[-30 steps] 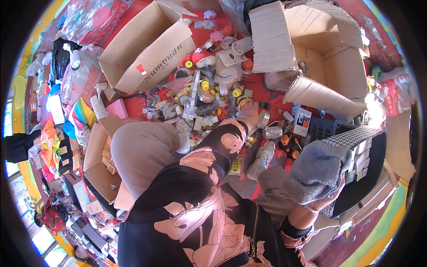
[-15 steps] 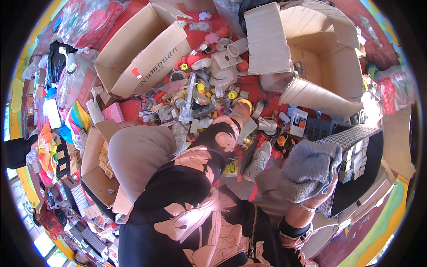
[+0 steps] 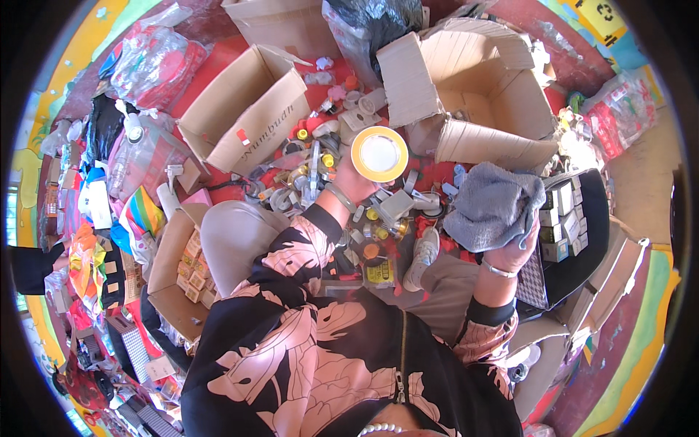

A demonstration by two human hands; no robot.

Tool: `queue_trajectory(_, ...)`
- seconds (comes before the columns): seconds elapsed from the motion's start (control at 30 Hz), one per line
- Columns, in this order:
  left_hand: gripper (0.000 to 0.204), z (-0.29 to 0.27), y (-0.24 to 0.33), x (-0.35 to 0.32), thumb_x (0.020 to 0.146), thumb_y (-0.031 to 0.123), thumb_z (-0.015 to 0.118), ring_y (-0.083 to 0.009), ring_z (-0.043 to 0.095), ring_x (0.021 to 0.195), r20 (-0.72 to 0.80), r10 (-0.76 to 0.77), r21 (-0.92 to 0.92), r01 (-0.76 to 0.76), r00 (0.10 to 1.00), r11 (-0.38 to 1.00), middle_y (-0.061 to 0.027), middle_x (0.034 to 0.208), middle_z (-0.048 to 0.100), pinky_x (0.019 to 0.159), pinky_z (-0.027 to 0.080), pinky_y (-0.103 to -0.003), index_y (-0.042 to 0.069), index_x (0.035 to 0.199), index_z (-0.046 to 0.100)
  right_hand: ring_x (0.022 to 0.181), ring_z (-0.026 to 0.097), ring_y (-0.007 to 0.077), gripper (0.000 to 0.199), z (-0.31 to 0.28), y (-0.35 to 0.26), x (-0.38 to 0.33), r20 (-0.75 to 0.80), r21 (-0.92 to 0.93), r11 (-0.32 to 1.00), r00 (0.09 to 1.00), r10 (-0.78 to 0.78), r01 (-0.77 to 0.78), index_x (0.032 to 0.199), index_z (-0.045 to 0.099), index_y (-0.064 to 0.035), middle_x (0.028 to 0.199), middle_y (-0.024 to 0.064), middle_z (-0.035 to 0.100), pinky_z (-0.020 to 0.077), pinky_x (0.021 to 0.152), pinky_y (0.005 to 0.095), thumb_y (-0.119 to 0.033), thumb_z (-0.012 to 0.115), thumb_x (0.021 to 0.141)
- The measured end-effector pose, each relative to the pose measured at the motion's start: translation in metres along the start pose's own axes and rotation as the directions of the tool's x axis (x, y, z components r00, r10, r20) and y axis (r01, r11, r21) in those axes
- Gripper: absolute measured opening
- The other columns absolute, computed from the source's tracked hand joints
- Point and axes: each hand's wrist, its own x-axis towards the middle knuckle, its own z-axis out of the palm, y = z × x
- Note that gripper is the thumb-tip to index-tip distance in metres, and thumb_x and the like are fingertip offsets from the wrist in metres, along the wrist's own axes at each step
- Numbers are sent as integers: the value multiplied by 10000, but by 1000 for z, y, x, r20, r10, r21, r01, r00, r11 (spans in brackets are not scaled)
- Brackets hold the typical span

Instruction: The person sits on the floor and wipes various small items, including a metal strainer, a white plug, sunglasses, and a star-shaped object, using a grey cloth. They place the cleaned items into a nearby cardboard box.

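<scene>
Above the loose heap of fittings (image 3: 295, 171) on the red floor (image 3: 212, 52), the head view shows a gold-rimmed white disc (image 3: 378, 154), perhaps a ceiling downlight, held up by the left hand (image 3: 354, 182). That grip is closed only as far as the rim allows, taking the disc by its lower left edge; the fingers behind it are hidden. Held so, the white face is left uncovered and turned up toward the wearer, clear of the jumble underneath. Over to the right, the right hand (image 3: 513, 251) has its grip closed, as far as can be told, on the folds of a grey towelling cloth (image 3: 495, 207) that covers most of the fingers. The cloth is apart from the disc, probably bunched so that it makes a thick pad rather than trailing.

Beyond the heap, a printed carton (image 3: 269, 120) and a wide-flapped carton (image 3: 502, 146) have their mouths open, seemingly set close to be within reach. Beside the left knee (image 3: 237, 237), a low carton (image 3: 166, 280) keeps small boxes (image 3: 193, 273) from scattering. Past the right hand, white boxes (image 3: 566, 218) sit grouped in a black container (image 3: 601, 207).
</scene>
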Motion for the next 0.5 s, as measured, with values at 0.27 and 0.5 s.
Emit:
queue_trajectory(0.27, 407, 56, 63, -29, 920, 344, 379, -255, 580, 998, 248, -264, -441, 351, 932, 826, -108, 1140, 567, 774, 503, -412, 66, 1203, 470, 1180, 403, 279, 468, 41, 27, -27, 344, -611, 761, 939, 8, 217, 1223, 466, -56, 1270, 128, 444, 272, 1011, 419, -337, 513, 852)
queue_trajectory(0.5, 489, 87, 67, -71, 939, 366, 317, -226, 294, 1288, 443, -173, -421, 374, 880, 826, -82, 1397, 303, 1064, 253, -360, 101, 1349, 300, 1170, 389, 390, 411, 98, 69, -31, 745, -619, -124, 630, 219, 775, 1184, 518, -58, 1250, 224, 417, 310, 972, 471, -252, 510, 821)
